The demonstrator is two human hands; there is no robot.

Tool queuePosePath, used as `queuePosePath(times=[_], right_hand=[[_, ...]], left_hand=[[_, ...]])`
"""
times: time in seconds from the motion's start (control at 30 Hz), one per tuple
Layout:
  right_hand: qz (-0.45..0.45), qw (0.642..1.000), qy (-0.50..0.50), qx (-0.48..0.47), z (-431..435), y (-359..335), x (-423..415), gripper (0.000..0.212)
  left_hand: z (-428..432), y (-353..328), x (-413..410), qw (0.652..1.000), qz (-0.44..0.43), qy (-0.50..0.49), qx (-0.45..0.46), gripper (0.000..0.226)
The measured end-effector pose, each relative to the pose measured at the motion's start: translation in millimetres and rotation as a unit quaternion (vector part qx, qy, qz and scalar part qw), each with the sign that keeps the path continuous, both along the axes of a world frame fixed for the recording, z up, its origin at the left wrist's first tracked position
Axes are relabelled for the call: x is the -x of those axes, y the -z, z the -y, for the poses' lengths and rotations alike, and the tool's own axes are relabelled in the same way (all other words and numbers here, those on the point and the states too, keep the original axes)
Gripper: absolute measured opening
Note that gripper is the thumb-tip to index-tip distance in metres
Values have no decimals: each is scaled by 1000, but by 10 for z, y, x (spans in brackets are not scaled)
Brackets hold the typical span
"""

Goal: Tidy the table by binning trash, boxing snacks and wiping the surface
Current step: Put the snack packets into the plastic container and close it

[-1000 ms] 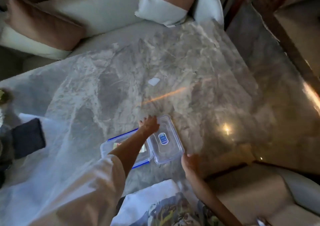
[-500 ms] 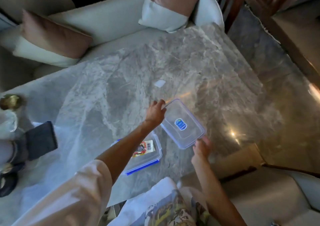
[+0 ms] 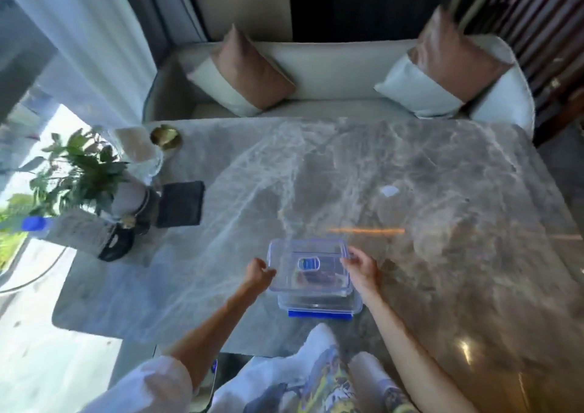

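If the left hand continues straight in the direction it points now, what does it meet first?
The left hand points right, across the clear plastic lid with the blue label whose edge it already grips. Beyond the lid, the right hand at the opposite edge would probably come first, though depth is uncertain.

Clear plastic lid (image 3: pixel 308 265), rectangular with rounded corners, blue oval label at its centre; I hold it by its two short sides, offset toward the far side over the box. Clear snack box (image 3: pixel 320 305) beneath it on the grey marble table (image 3: pixel 442 191), blue clip on near edge. Small white scrap (image 3: pixel 389 191) lies well apart, far right.
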State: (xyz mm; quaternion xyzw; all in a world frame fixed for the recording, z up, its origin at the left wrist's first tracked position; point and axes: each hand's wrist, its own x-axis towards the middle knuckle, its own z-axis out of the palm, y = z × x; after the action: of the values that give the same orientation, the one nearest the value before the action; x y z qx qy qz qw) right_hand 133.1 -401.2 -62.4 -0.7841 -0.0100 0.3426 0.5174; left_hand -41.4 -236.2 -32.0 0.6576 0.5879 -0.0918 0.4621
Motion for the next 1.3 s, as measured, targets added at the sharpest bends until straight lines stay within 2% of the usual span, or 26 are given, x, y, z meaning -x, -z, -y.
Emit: queuePosePath(times=[0.1,0.2,0.3,0.57,1.0,1.1,1.2,1.23,1.3], right_hand=[[37,999,4,9,112,21,191,42],[80,995,0,52,253,40,201,41],[105,991,-3,84,383,56,176,40],[67,992,14,105,527,114,246,43],[76,991,-14,112,553,177,258,41],[80,989,-13,120,567,215,269,41],[77,981,-40,173,519,176,257,40],[106,971,-62,204,497,164,255,42],[242,929,-118,253,441,130,263,50]], left_hand=[[209,110,152,1000,6,-21,18,23],[330,139,118,997,47,-41,35,21],[384,155,59,997,69,-37,24,27],[404,134,22,999,47,20,-5,28],[311,173,10,994,76,34,65,44],[333,191,2,996,61,50,45,55],[414,186,-29,997,37,70,7,59],[454,193,-47,996,25,89,-19,63],[524,230,-108,981,-8,162,-104,71]])
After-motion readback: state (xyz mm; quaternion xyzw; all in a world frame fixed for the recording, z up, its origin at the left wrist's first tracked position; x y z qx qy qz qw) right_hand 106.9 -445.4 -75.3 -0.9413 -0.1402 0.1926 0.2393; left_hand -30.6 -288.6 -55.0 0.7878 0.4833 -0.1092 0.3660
